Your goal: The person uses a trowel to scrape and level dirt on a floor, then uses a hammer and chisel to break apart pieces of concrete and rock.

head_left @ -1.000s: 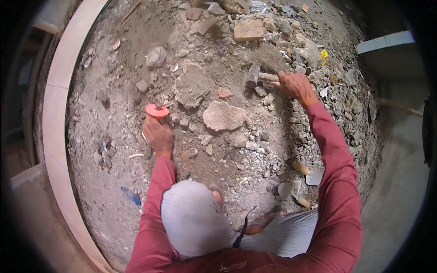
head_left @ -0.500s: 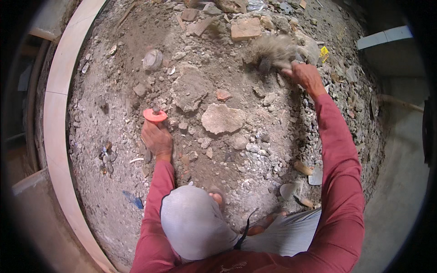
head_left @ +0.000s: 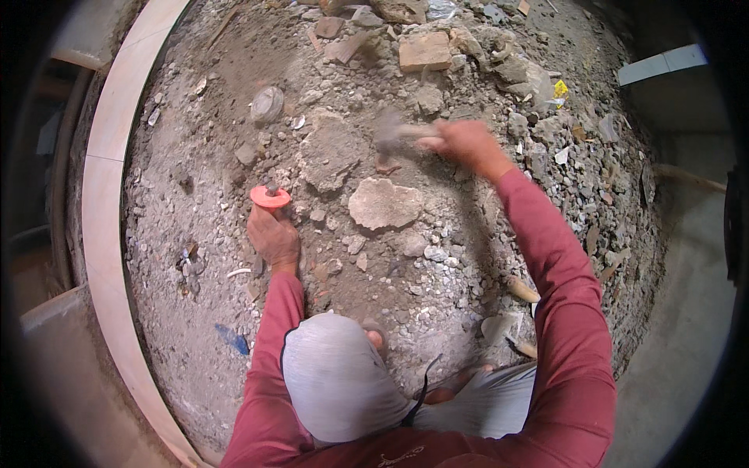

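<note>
My left hand [head_left: 275, 240] is wrapped round a chisel whose round orange-red guard [head_left: 270, 198] sits above the fist, with the struck end showing in its middle. The chisel's lower part is hidden by the hand. In my right hand [head_left: 468, 147] is the pale handle of a hammer [head_left: 419, 132], its head smeared by motion. The hammer hangs over the rubble, right of the chisel and apart from it. Between the hands lie two flat pieces of broken concrete, a larger one [head_left: 331, 152] and a paler one [head_left: 385, 203].
Broken stones and soil cover the ground. A brick piece [head_left: 425, 51] lies at the back. Trowels with wooden handles [head_left: 521, 289] rest by my right knee. A round clear container [head_left: 267, 104] sits beyond the chisel. Pale tile edging [head_left: 105, 160] runs along the left.
My right hand has swung the hammer leftward, toward the chisel side. My left hand keeps its hold on the chisel in nearly the same place.
</note>
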Tool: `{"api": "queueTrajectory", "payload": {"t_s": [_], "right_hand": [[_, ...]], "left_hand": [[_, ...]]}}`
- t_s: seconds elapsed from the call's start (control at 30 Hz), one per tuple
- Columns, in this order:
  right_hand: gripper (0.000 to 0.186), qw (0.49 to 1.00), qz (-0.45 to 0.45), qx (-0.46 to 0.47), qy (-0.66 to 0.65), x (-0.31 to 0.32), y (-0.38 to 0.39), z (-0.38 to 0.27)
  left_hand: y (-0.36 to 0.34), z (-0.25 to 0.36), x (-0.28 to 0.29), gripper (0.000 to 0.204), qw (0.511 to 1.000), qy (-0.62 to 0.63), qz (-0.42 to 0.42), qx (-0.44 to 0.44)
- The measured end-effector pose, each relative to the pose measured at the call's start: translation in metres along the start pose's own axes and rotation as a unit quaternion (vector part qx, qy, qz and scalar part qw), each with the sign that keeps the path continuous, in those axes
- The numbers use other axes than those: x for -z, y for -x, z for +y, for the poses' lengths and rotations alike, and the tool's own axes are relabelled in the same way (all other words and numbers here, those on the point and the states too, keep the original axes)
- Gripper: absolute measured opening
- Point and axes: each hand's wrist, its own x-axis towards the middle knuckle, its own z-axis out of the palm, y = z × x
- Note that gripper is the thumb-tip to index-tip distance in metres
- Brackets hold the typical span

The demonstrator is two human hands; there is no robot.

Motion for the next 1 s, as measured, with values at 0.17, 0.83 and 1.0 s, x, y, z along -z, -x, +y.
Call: {"api": "queueTrajectory", "payload": {"t_s": [0.17,0.83,1.0], "right_hand": [[0.053,0.975,-0.035,-0.179,0.127,0.046,0.025,0.069],[0.066,0.948,0.023,-0.316,-0.016,0.034,-0.021,0.068],[0.059,0.957,0.013,-0.270,-0.102,0.061,-0.010,0.022]], "left_hand": [[0.004,-0.001,0.001,0.043,1.000,-0.019,0.018,-0.001],[-0.002,0.008,-0.004,0.043,1.000,0.015,0.022,-0.014],[-0.001,0.002,-0.003,0.046,1.000,0.000,0.016,0.003]]}}
